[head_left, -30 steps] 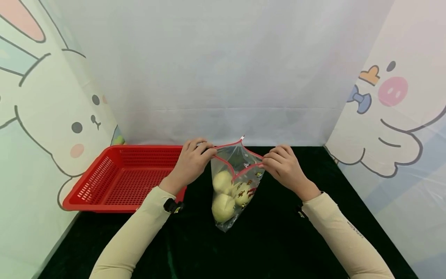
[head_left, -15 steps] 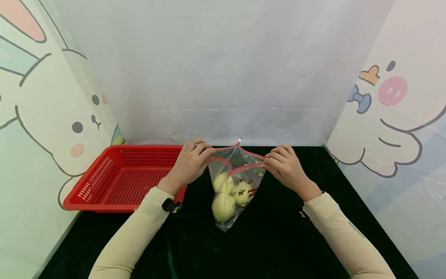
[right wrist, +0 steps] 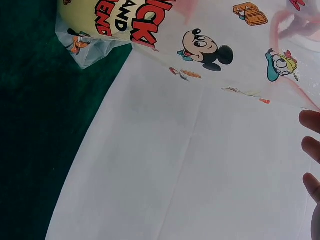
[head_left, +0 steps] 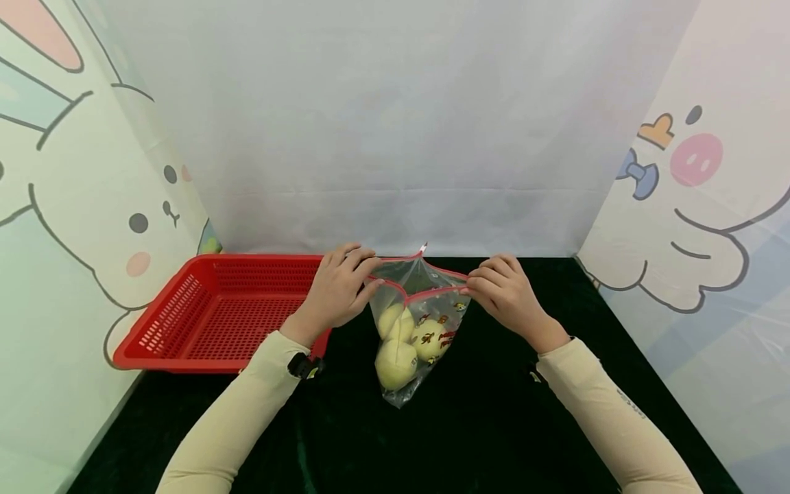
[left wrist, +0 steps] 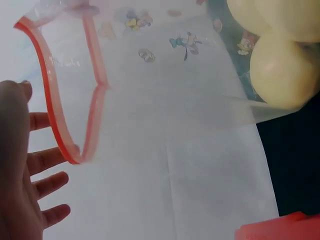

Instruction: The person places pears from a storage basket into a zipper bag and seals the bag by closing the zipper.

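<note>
A dark green tabletop spreads below, bearing a red basket at the person's left. Right of the basket, a clear bag with red edging hangs between the hands, its mouth parted. The left hand is mostly unfolded, thumb clear of the fingers, fingertips touching the edging. The right hand pinches the opposite corner, other fingers loose. Low inside sit at least three pale yellow balls.
</note>
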`<action>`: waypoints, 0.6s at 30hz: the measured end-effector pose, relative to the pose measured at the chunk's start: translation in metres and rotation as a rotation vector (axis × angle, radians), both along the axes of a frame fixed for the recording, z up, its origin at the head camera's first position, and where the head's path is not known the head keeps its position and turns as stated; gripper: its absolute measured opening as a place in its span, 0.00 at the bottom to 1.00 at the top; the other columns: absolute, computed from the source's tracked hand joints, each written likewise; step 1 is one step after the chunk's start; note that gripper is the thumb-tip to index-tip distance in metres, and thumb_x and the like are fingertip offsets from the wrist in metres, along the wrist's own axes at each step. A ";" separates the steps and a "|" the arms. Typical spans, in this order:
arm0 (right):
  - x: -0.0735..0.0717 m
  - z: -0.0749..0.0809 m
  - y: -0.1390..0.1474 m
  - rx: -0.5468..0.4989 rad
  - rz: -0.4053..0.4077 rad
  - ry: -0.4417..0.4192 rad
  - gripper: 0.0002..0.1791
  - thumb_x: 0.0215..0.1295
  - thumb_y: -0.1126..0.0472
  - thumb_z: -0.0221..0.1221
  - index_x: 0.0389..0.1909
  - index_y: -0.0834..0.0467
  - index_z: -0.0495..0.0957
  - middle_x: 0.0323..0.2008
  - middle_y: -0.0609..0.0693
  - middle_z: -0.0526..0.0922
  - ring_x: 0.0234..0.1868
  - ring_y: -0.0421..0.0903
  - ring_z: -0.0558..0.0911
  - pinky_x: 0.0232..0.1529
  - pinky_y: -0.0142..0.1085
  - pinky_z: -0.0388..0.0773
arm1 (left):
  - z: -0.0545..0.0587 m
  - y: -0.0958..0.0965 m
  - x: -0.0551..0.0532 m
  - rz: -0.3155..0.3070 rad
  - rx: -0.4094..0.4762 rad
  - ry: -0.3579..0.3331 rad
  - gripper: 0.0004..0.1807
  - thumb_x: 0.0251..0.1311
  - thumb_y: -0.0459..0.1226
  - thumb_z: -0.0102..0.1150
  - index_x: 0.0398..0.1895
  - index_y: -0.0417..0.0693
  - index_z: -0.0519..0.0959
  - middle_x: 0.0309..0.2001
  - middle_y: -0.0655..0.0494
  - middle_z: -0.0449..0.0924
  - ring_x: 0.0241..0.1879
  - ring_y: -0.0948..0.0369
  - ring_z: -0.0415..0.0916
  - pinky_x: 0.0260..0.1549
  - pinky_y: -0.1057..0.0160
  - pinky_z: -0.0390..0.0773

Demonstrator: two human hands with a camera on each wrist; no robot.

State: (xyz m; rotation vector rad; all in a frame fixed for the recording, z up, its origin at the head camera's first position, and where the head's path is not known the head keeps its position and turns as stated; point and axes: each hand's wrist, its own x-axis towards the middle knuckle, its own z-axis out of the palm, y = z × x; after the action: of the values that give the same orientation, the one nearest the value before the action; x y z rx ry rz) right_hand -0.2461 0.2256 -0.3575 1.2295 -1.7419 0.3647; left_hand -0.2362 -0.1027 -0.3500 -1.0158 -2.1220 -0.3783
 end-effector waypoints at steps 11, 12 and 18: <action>0.000 0.001 0.001 0.000 -0.001 0.002 0.18 0.75 0.54 0.54 0.29 0.61 0.83 0.32 0.56 0.84 0.35 0.56 0.79 0.43 0.52 0.71 | 0.010 0.026 0.030 -0.085 0.013 0.121 0.34 0.73 0.62 0.35 0.46 0.45 0.82 0.47 0.48 0.79 0.56 0.44 0.70 0.54 0.41 0.68; 0.000 0.001 0.001 -0.001 -0.001 0.002 0.18 0.75 0.54 0.54 0.29 0.61 0.83 0.32 0.56 0.84 0.35 0.56 0.79 0.43 0.52 0.71 | 0.009 0.029 0.032 -0.091 0.010 0.131 0.33 0.73 0.62 0.36 0.45 0.46 0.82 0.46 0.48 0.80 0.56 0.45 0.71 0.54 0.42 0.68; -0.001 -0.001 0.000 -0.006 0.005 0.000 0.18 0.75 0.54 0.54 0.29 0.61 0.83 0.32 0.56 0.84 0.35 0.56 0.79 0.43 0.52 0.71 | 0.004 0.040 0.038 -0.096 0.006 0.186 0.27 0.75 0.56 0.39 0.41 0.47 0.81 0.42 0.50 0.81 0.54 0.46 0.73 0.54 0.42 0.70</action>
State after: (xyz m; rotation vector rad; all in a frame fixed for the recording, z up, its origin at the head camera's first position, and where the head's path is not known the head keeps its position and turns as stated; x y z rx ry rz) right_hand -0.2468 0.2256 -0.3582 1.2298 -1.7375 0.3722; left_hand -0.1985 -0.0624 -0.3464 -1.1081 -1.9104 -0.3233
